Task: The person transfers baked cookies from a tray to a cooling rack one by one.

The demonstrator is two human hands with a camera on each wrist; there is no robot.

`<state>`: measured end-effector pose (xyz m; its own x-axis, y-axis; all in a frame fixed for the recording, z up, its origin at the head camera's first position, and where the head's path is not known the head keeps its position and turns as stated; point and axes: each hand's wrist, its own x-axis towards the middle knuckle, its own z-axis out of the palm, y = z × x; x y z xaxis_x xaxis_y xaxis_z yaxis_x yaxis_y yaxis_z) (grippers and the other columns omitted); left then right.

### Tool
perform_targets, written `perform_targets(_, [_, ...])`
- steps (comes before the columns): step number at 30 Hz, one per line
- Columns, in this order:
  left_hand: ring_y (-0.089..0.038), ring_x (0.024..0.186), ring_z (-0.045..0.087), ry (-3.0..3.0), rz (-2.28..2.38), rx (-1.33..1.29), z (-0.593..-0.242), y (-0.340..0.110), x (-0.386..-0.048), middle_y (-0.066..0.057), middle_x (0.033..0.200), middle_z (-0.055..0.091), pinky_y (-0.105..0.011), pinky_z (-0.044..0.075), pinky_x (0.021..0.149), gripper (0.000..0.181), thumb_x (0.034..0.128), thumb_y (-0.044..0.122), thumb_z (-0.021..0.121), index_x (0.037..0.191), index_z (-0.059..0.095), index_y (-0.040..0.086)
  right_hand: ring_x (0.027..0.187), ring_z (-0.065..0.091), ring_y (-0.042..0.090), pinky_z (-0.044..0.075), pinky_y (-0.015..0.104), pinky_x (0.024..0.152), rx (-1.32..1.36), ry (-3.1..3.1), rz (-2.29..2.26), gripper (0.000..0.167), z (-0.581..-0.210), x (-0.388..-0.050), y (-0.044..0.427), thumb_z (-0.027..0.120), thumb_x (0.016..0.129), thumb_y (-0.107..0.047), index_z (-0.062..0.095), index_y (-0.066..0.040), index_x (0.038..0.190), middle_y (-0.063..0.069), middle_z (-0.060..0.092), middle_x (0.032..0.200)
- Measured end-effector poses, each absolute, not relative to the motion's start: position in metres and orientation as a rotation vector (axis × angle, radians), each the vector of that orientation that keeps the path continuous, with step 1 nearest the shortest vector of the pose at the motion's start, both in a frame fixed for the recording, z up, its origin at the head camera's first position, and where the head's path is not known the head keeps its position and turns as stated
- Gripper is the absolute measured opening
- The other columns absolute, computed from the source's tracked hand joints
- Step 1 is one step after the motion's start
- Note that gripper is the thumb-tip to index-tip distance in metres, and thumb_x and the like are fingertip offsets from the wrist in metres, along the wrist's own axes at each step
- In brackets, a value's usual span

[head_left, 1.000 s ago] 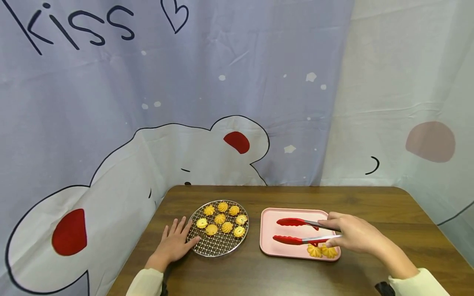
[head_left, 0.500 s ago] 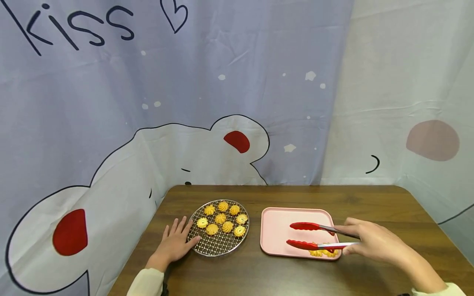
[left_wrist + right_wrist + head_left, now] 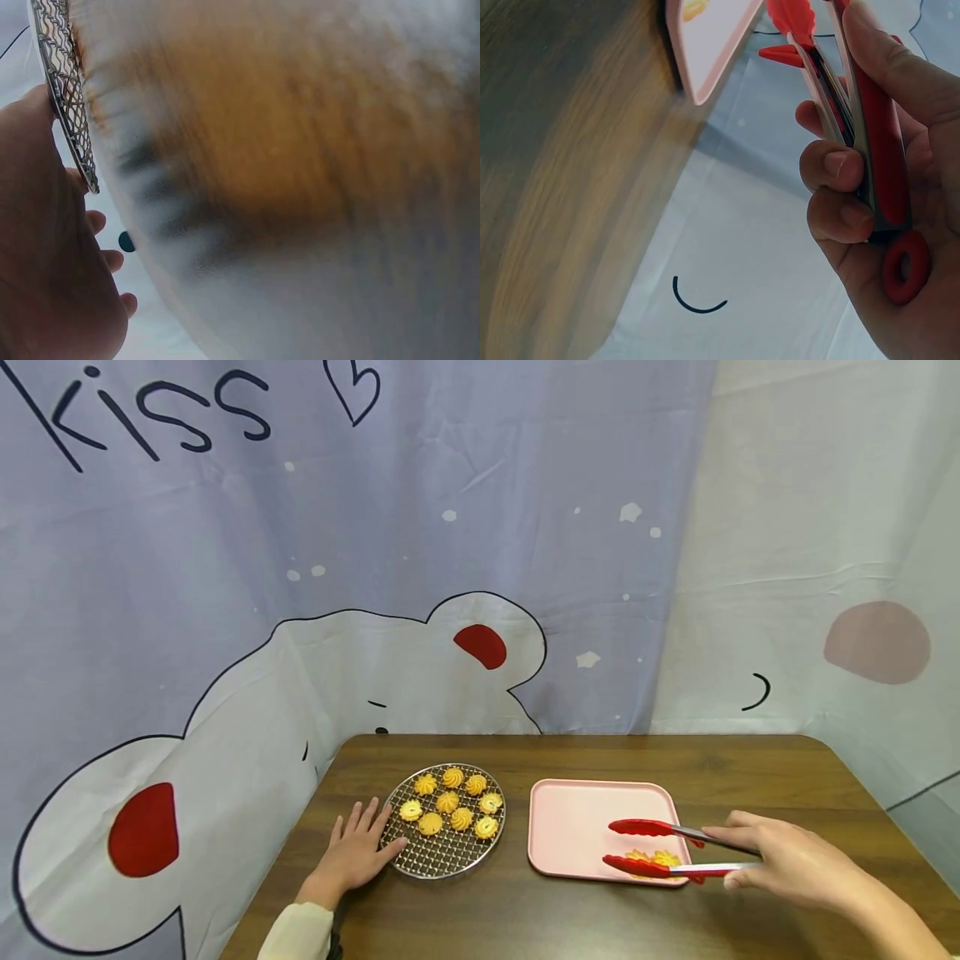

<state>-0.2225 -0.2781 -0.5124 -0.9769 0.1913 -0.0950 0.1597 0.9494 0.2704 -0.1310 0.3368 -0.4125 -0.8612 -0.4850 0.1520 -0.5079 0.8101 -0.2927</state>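
Observation:
My right hand (image 3: 795, 864) grips a pair of tongs (image 3: 641, 827) with red scalloped tips and red-and-metal handles. Their two arms stand apart above the right side of a pink rectangular tray (image 3: 562, 827). Two yellow swirled cookies (image 3: 665, 857) lie in the tray's near right corner, partly covered by the lower tip in the head view. I cannot tell whether the tips touch them. My left hand (image 3: 352, 856), fingers spread, rests on the table with its thumb at the rim of a round wire rack (image 3: 435, 858). Several yellow cookies (image 3: 447, 802) sit on that rack.
Rack and tray stand side by side on a brown wooden table (image 3: 487, 927), with a gap between them. Behind the table hangs a printed curtain (image 3: 405, 677). The left wrist view is largely blurred.
The right hand and tongs have moved right and slightly toward the person, from over the tray's middle to its right side. The left hand, rack and tray have stayed in place.

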Motion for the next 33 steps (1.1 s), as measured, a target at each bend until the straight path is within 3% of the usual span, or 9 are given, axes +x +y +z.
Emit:
perform_targets(24, [-0.049, 0.153, 0.006, 2.976, 0.387, 0.269, -0.51, -0.278, -0.221, -0.021, 0.167, 0.015, -0.07, 0.001, 0.118, 0.078, 0.1029, 0.059, 0.045, 0.161, 0.03, 0.009, 0.072, 0.042, -0.007, 0.034, 0.021, 0.055, 0.819, -3.006, 0.394, 0.062, -0.412, -0.121, 0.364, 0.076, 0.078, -0.058, 0.071, -0.022, 0.129, -0.025, 0.049, 0.095])
perform_targets(33, [-0.048, 0.153, 0.005, 2.976, 0.379, 0.269, -0.511, -0.279, -0.223, -0.021, 0.167, 0.015, -0.071, 0.001, 0.117, 0.08, 0.1021, 0.061, 0.044, 0.161, 0.03, 0.009, 0.071, 0.042, -0.007, 0.034, 0.022, 0.055, 0.812, -3.015, 0.351, 0.059, -0.407, -0.123, 0.359, 0.079, 0.078, -0.053, 0.072, -0.023, 0.128, -0.025, 0.048, 0.094])
